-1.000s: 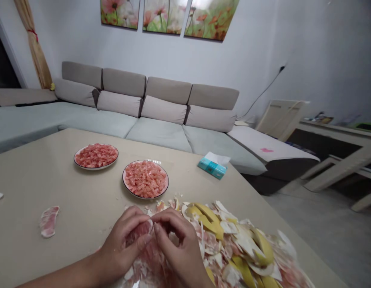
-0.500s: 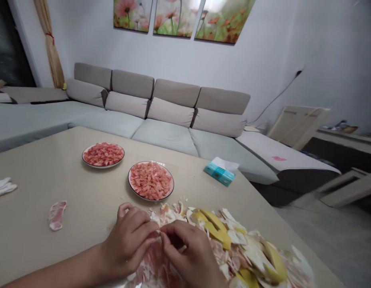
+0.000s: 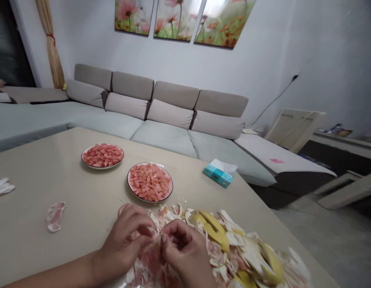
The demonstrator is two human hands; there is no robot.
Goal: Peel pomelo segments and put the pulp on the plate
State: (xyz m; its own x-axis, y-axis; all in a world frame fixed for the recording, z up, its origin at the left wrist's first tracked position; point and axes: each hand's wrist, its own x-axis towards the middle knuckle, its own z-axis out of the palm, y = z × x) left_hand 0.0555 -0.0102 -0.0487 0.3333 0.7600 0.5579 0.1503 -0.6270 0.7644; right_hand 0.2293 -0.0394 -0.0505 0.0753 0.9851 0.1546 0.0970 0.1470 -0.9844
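Both your left hand (image 3: 125,236) and your right hand (image 3: 185,254) were curled nearly shut, touching each other, and between their fingers you had hold of a torn piece of pink pomelo flesh (image 3: 151,256) with pale membrane clinging to it. That piece lay at the near edge of the worktop (image 3: 47,180), at the left end of a heap of pomelo peel (image 3: 245,256), a jumble of white pith and yellow rind that spread away to the right of your hands. Just beyond the heap stood a white plate (image 3: 128,183) piled with pink pulp sacs (image 3: 149,182), and farther left and back stood a smaller white plate (image 3: 95,167) with more of the same pulp (image 3: 103,155). To your left, well apart from your hands, lay a strip of pink-and-white membrane (image 3: 55,216), with white scraps (image 3: 1,188) at the worktop's left side. A tissue box (image 3: 217,176) sat near the far edge, in front of a grey sofa (image 3: 161,140).
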